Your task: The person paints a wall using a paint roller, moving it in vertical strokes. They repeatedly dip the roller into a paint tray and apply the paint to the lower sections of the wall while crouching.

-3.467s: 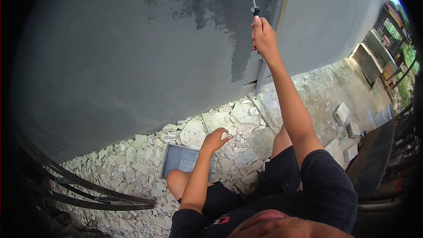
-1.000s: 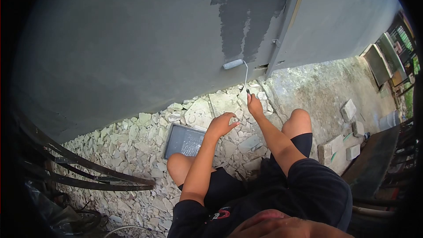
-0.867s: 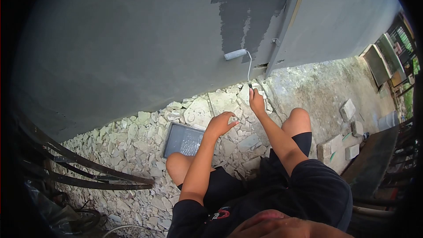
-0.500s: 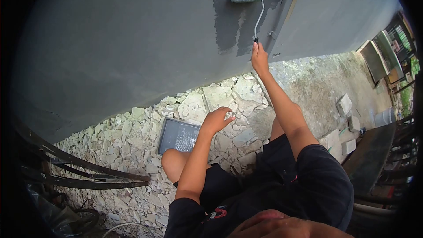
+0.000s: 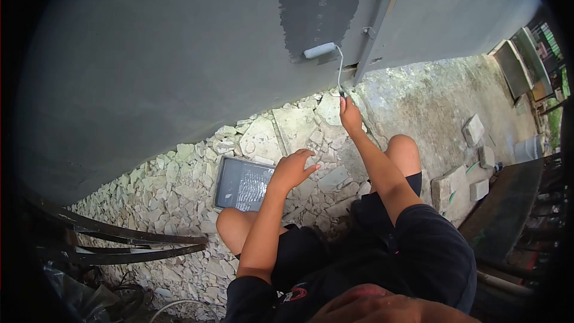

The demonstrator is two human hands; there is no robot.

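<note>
Rubble of pale broken stone [image 5: 179,185] covers the ground below the grey wall [image 5: 149,66]. Near the knees, the paint tray [image 5: 242,184] lies flat on the stones. Left hand [image 5: 291,169] hovers just over the tray's right edge, fingers spread open, holding nothing. Right hand [image 5: 350,115] is closed around the handle of the paint roller [image 5: 319,51]. Compared with half a second earlier, the roller has come down the wall from high on the dark wet patch [image 5: 320,6] to its lower edge, and the right arm has lowered.

The person wears a black short-sleeved shirt [image 5: 430,251] with a small red-and-white emblem [image 5: 294,295] on the chest, and black shorts [image 5: 299,254]; forearms, hands and knees are bare.
</note>
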